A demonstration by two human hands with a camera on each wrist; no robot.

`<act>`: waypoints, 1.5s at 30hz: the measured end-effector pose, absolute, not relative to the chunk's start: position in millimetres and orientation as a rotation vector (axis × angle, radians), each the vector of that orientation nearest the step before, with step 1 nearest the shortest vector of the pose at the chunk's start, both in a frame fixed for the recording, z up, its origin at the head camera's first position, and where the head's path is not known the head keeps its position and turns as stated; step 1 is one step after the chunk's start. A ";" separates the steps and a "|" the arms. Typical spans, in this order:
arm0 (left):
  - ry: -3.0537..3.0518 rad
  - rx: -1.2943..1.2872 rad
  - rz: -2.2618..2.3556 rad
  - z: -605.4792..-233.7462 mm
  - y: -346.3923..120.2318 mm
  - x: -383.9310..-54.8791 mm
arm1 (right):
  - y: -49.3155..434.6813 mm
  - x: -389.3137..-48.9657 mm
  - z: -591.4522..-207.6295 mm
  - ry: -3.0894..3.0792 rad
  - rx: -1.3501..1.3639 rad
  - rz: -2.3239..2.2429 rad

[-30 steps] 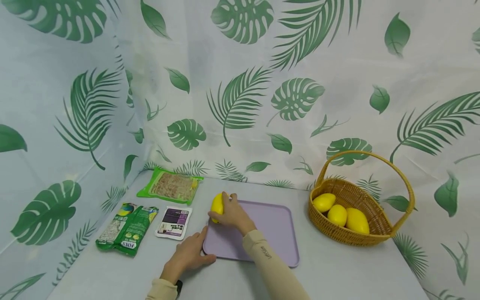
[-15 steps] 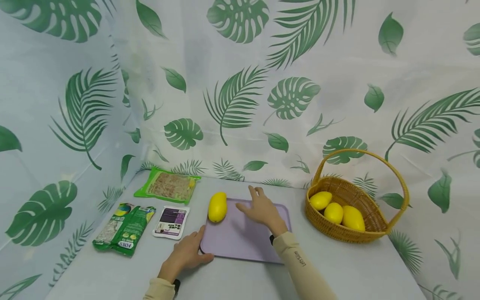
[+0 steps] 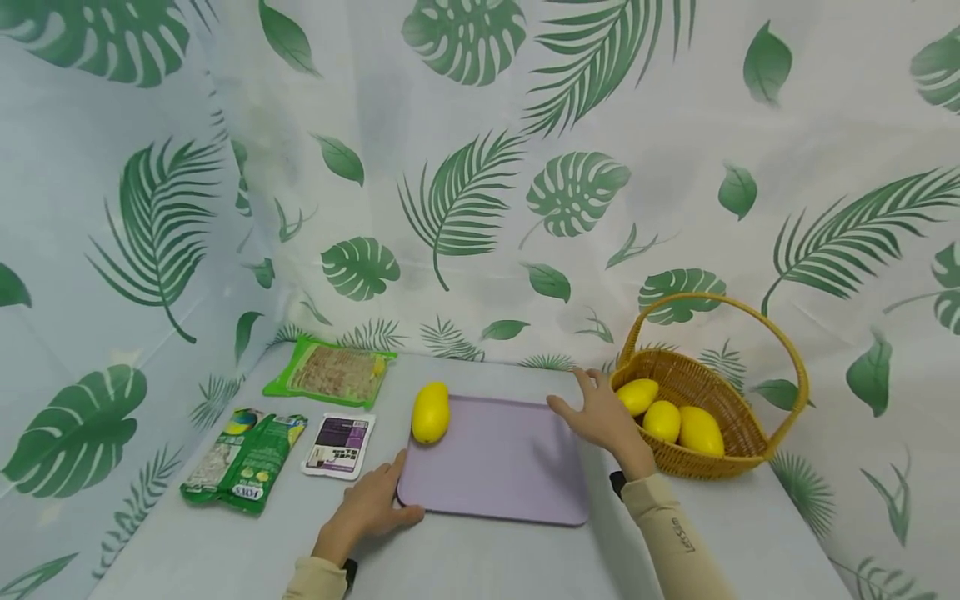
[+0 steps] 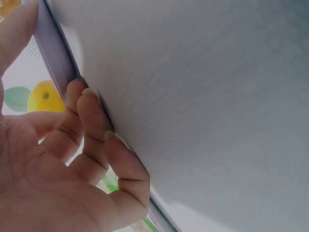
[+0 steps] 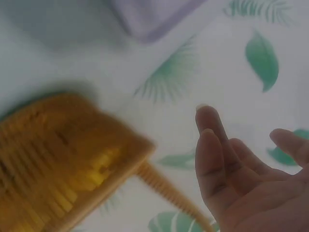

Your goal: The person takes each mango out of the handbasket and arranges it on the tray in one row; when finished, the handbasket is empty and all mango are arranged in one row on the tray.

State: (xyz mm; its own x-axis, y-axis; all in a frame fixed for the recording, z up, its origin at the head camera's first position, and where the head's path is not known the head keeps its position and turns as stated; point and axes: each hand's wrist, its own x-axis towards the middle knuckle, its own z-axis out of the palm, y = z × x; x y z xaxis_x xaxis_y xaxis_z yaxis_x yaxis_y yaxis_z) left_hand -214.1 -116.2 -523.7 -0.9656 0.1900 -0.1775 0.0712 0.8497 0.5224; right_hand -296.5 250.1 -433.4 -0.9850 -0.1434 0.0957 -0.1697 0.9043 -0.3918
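Note:
My left hand [image 3: 371, 500] rests at the near left corner of a lilac tray [image 3: 495, 467], its fingers along the left side and its thumb at the front edge. In the left wrist view, the fingers [image 4: 94, 113] lie loosely bent against the tray's edge. On the tray's far left corner lies a yellow mango [image 3: 431, 413]. My right hand [image 3: 606, 421] holds nothing; it hovers between the tray's right side and a wicker basket [image 3: 720, 462], thumb and fingers spread. Inside the basket lie three yellow fruits [image 3: 701, 432]. The right wrist view shows the basket [image 5: 48, 145] close by the hand.
Left of the tray are a small white-and-purple packet [image 3: 339, 446], a green bag [image 3: 247, 458] and a green-edged pack [image 3: 333, 372] of brownish food. A leaf-printed curtain [image 3: 480, 167] stands behind the white table [image 3: 465, 558]. The basket's tall handle [image 3: 787, 346] arches over it.
My right hand let go of the mango at the tray's far left corner and moved right, across the tray to beside the basket. My left hand stays at the tray corner.

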 end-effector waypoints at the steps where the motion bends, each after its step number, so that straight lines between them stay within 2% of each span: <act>1: 2.802 0.204 0.782 -524.0 -116.3 -213.9 | 258.7 -295.2 -432.4 -3.007 0.233 0.625; 9: 2.834 0.215 0.775 -524.0 -117.8 -212.7 | 313.6 -288.5 -423.3 -3.048 0.137 0.520; 23: 2.794 0.191 0.828 -526.0 -117.5 -212.5 | 386.4 -283.6 -429.7 -3.152 0.102 0.375; 31: 2.782 0.198 0.832 -526.9 -117.1 -212.8 | 410.4 -284.6 -432.2 -3.299 0.044 0.314; 37: 2.786 0.204 0.815 -526.3 -116.8 -212.5 | 421.9 -295.5 -438.1 -3.357 0.112 0.257; 45: 2.787 0.192 0.819 -525.7 -118.0 -213.1 | 420.6 -309.9 -427.3 -3.436 0.186 0.196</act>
